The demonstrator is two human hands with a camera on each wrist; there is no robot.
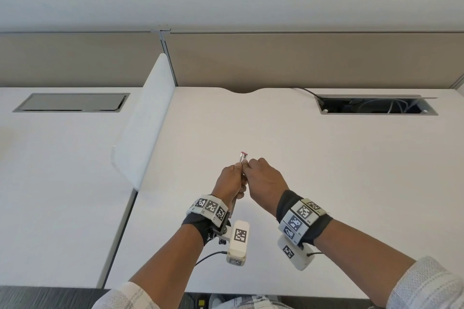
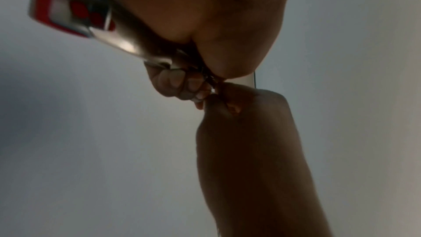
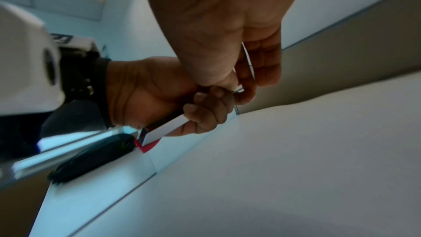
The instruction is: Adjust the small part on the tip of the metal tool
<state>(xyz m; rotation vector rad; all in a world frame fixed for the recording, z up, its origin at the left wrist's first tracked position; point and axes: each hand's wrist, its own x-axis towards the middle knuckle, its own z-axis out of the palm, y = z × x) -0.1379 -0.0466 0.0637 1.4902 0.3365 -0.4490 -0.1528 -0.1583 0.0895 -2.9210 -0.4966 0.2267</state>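
Black wrist wraps [image 1: 198, 223], checkered marker bands [image 1: 302, 216], white cabled cameras [image 1: 238, 242], pale sleeves [image 1: 426, 283]

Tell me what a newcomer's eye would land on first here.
First, the two hands meeting above the middle of the white desk: the left hand grips a slim silver tool with a red tip, and the right hand pinches it near its top. Next, the open cable tray at the desk's far right, with wires inside.

A slim silver tool with red ends [image 1: 243, 161] – held above the desk in both fists – points up and away.
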